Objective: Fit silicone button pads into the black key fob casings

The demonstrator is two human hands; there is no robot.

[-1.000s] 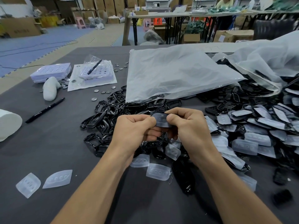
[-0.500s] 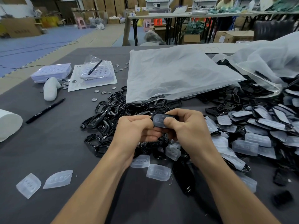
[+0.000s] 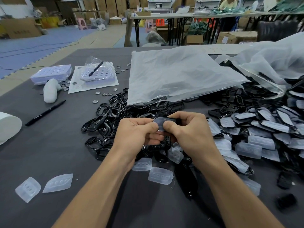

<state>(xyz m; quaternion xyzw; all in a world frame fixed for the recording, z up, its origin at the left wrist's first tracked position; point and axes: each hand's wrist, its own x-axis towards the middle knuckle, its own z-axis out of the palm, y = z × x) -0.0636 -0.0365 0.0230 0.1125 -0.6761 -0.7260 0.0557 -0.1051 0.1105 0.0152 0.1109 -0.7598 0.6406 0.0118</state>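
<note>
Casing (image 3: 162, 123) is gripped above the black pile by the curled fingers of the left hand (image 3: 138, 134) and right hand (image 3: 189, 132), barely shifted since 0.5 s earlier, with both thumbs pressed on its face. 2 loose pads (image 3: 57, 183) are laid on the grey table (image 3: 49, 153); cardboard boxes (image 3: 21, 28) are stacked behind.

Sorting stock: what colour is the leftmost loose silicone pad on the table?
The four-sided silicone button pad is translucent milky white; head view.

Blue floor mats (image 3: 32, 41), stacked cardboard boxes (image 3: 121, 5), folding tables (image 3: 164, 16)
</note>
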